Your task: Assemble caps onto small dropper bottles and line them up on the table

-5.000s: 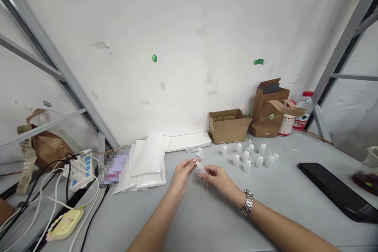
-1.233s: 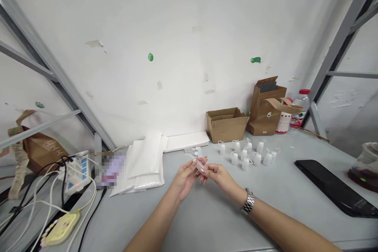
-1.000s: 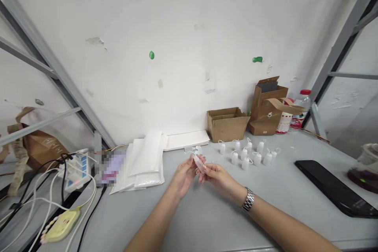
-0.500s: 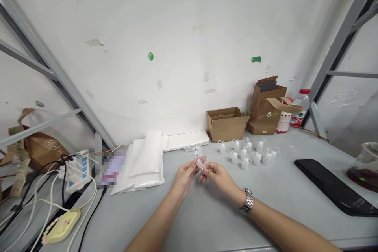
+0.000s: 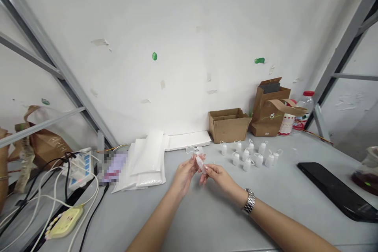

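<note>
Between the fingertips of both hands is a small translucent plastic tube [image 5: 201,164], tilted, held over the grey table. My left hand [image 5: 184,175] pinches its upper end. My right hand [image 5: 219,176], with a metal watch on the wrist, grips the lower end with thumb and fingers. Just beyond the fingers lie small whitish plastic pieces [image 5: 199,149], partly hidden by the hands. To the right stand several small white bottles [image 5: 247,165] with thin looped strings at their caps.
A cardboard box [image 5: 229,128], a brown paper bag [image 5: 267,116] and a red-capped bottle [image 5: 307,104] stand by the wall. White plastic packets [image 5: 147,161] lie left. A black phone-like slab [image 5: 336,189] lies right. Cables and a power strip [image 5: 81,171] fill the left side.
The view has shifted slightly left, so things sit a little further right. Both hands still hold the tube, now turned slightly. Part of another person's arm shows at the far left edge.
</note>
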### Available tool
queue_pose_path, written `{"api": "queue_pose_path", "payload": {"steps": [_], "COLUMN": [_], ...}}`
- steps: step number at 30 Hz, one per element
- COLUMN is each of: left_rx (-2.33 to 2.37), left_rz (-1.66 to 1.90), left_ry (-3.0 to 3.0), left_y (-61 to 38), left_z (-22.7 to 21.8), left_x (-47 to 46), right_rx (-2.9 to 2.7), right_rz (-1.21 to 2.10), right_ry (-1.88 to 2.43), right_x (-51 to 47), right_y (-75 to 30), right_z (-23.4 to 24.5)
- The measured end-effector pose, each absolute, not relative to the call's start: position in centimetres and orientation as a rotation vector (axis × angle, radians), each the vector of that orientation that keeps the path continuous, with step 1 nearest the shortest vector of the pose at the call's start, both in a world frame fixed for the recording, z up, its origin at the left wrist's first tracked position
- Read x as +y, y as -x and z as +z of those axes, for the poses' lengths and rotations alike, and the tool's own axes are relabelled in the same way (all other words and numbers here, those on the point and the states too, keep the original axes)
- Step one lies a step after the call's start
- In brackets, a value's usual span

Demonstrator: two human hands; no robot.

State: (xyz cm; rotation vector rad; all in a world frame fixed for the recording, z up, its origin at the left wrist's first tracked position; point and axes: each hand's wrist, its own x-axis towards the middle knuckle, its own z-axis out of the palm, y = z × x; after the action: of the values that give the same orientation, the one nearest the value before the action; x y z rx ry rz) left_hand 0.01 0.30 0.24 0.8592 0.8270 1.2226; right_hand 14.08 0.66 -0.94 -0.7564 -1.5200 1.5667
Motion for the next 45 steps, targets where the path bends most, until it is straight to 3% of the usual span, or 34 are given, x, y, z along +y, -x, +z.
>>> {"api": "queue_pose_path", "payload": {"steps": [8, 23, 31, 34, 37, 45], "left_rx": [0.814, 0.788, 0.949, 1.298, 1.740, 1.721], "left_rz": [1.209, 1.175, 1.276, 1.309, 1.060, 0.836], "left_ry": [-0.886, -0.850, -1.042, -1.336, -1.990, -2.241], "left_y": [-0.4, 0.1, 0.6, 1.7, 2.5, 1.8], "left_z": [-0.6, 0.8, -0.4, -0.8, -0.8, -1.7], "left_x": [0.2, 0.0, 0.9, 2.6, 4.9, 7.5], "right_rx": [-1.492, -1.212, -1.388, -1.279, -1.166, -1.091], "right_rz": [1.492, 1.937, 1.507, 1.402, 1.383, 1.394], "right_ry": [0.844, 0.591, 0.914, 1.009, 1.056, 1.013], "right_x": [0.5, 0.1, 0.5, 1.1, 1.8, 2.4], "right_y": [-13.9, -14.0, -14.0, -14.6, -15.2, -15.5], "right_z": [-0.9, -1.2, -0.8, -0.6, -0.8, -1.3]}}
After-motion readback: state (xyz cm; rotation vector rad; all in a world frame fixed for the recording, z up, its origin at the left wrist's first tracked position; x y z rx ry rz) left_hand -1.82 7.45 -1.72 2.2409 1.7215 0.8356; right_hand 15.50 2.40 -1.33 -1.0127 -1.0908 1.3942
